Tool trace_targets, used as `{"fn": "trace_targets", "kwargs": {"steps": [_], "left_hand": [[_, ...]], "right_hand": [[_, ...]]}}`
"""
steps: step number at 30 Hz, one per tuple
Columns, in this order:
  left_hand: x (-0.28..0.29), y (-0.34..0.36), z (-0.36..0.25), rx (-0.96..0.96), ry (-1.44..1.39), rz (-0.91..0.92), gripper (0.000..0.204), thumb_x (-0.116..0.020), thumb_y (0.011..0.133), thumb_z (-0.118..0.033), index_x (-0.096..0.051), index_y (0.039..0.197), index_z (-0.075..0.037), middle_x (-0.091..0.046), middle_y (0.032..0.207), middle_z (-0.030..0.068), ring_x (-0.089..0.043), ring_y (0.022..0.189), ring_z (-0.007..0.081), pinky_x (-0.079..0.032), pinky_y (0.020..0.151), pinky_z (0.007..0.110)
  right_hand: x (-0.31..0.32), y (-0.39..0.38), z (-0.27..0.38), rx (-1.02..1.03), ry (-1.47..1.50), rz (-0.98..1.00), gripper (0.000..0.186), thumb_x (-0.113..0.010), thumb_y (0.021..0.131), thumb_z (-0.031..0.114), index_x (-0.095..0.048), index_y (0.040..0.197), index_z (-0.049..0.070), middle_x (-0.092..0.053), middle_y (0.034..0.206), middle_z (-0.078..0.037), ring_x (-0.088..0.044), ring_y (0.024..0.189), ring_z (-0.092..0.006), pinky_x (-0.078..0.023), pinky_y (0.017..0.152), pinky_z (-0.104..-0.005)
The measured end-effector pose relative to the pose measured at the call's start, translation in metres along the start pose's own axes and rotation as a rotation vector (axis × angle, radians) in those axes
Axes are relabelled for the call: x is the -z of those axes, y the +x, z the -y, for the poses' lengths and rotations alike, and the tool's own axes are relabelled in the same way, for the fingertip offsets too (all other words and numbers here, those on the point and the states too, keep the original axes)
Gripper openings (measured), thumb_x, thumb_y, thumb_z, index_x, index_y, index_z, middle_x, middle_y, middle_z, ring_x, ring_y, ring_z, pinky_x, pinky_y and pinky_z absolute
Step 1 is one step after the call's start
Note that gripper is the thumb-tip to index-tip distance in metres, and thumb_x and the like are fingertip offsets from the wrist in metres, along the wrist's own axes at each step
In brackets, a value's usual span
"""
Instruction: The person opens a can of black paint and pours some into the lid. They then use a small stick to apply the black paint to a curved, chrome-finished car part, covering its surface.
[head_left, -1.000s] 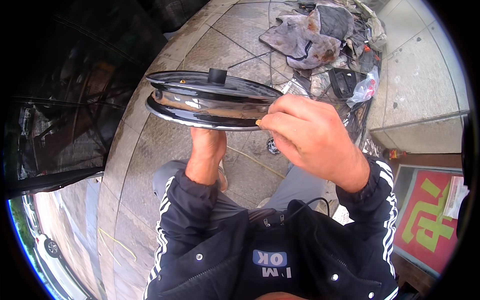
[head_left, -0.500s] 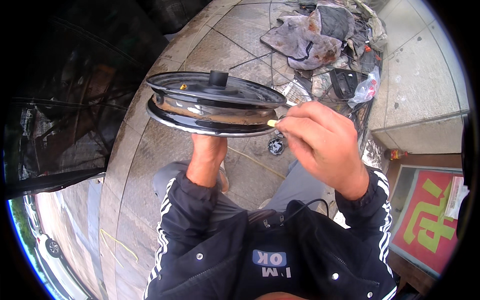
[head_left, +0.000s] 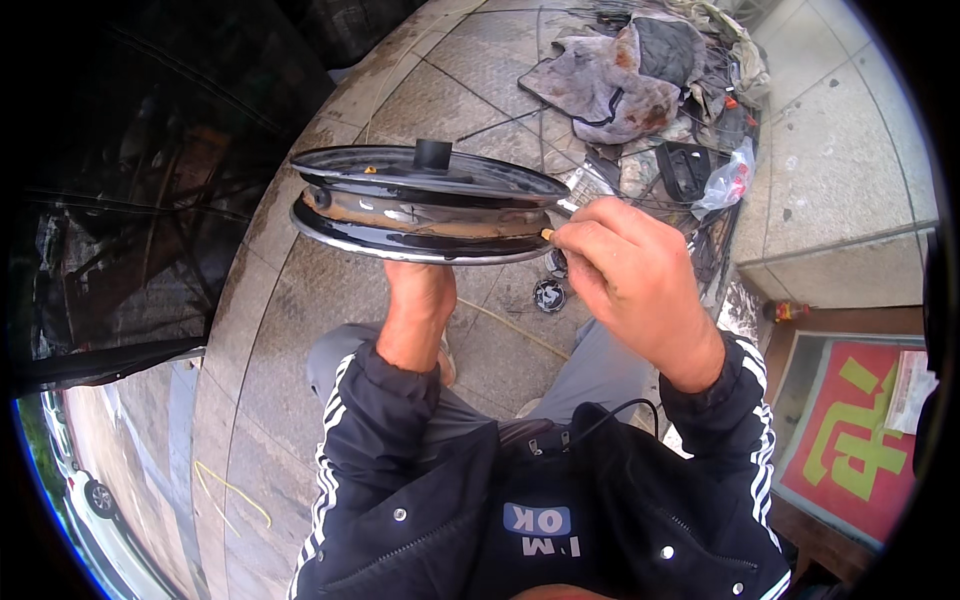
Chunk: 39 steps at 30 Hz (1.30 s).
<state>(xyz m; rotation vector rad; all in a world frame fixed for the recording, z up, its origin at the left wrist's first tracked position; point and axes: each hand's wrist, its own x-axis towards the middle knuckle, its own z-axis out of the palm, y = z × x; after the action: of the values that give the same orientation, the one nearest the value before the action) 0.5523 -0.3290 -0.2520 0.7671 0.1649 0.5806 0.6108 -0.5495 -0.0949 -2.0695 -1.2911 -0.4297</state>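
The black wheel rim (head_left: 425, 205) is held from beneath by the closed left hand (head_left: 420, 295). It has been levelled since a second ago. A small yellow-tipped tool (head_left: 548, 233) is pinched by the right hand (head_left: 625, 275) at the rim's right edge, above the paved floor (head_left: 300, 300); rags (head_left: 610, 75) lie beyond.

Ground: grey stone paving (head_left: 300, 330) with dark joints.
Far edge of paving: a heap of dirty rags (head_left: 610, 85), grey and brown-stained.
Beside the rags, toward the right: a black open frame part (head_left: 685, 170) and a clear plastic bag (head_left: 728, 182) with something red inside, among loose dark cables.
Near middle of paving: two small round dark caps (head_left: 548, 294), close together.
Near left: a thin yellow cord (head_left: 232, 490) lying loose.
Right edge: a pale tiled step (head_left: 840, 150); below it a red mat (head_left: 850, 440) with green shapes.
Lower left corner: a parked car (head_left: 85, 490), partly seen.
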Motion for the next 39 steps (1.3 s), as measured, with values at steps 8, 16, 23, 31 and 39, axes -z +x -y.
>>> {"fn": "trace_targets", "kwargs": {"steps": [8,16,23,31,39], "left_hand": [[0.004,0.008,0.003,0.047,0.029,0.013,0.063,-0.077,0.097,-0.032,-0.049,0.149,-0.008,-0.059,0.144,0.0043,-0.055,0.133,0.0210,-0.041,0.116,0.042],[-0.010,0.009,0.002,0.025,0.045,-0.024,0.062,-0.073,0.099,-0.040,-0.050,0.149,-0.010,-0.060,0.144,0.0043,-0.055,0.134,0.0224,-0.042,0.116,0.045],[-0.017,0.009,0.000,0.013,0.031,-0.028,0.046,-0.070,0.101,-0.035,-0.061,0.139,-0.009,-0.068,0.135,0.0046,-0.065,0.123,0.0215,-0.053,0.106,0.040],[-0.006,0.012,0.003,0.043,0.062,0.014,0.062,-0.075,0.097,-0.040,-0.052,0.146,-0.009,-0.062,0.142,0.0040,-0.059,0.130,0.0227,-0.046,0.114,0.044],[-0.016,0.009,0.000,0.019,0.011,-0.031,0.044,-0.067,0.103,-0.033,-0.061,0.139,-0.009,-0.068,0.136,0.0050,-0.065,0.125,0.0223,-0.052,0.108,0.040]], "right_hand": [[-0.003,0.020,0.020,0.024,0.160,-0.104,0.027,-0.079,0.073,-0.007,-0.074,0.099,0.003,-0.070,0.095,-0.012,-0.071,0.077,-0.0288,-0.056,0.066,-0.0355],[-0.003,0.000,0.002,-0.068,0.108,-0.130,0.027,-0.077,0.074,-0.003,-0.070,0.100,0.005,-0.064,0.090,-0.008,-0.069,0.078,-0.0300,-0.056,0.067,-0.0389],[-0.014,-0.005,-0.012,-0.083,0.102,-0.087,0.027,-0.077,0.073,-0.002,-0.069,0.098,0.004,-0.064,0.091,-0.008,-0.068,0.080,-0.0313,-0.056,0.068,-0.0396],[-0.007,0.009,0.002,-0.001,0.155,-0.160,0.028,-0.077,0.072,-0.003,-0.070,0.098,0.005,-0.066,0.094,-0.009,-0.069,0.080,-0.0299,-0.056,0.069,-0.0388],[-0.012,-0.011,-0.025,-0.062,0.107,-0.032,0.026,-0.078,0.073,-0.001,-0.067,0.096,0.005,-0.063,0.093,-0.009,-0.068,0.083,-0.0307,-0.055,0.070,-0.0406]]}}
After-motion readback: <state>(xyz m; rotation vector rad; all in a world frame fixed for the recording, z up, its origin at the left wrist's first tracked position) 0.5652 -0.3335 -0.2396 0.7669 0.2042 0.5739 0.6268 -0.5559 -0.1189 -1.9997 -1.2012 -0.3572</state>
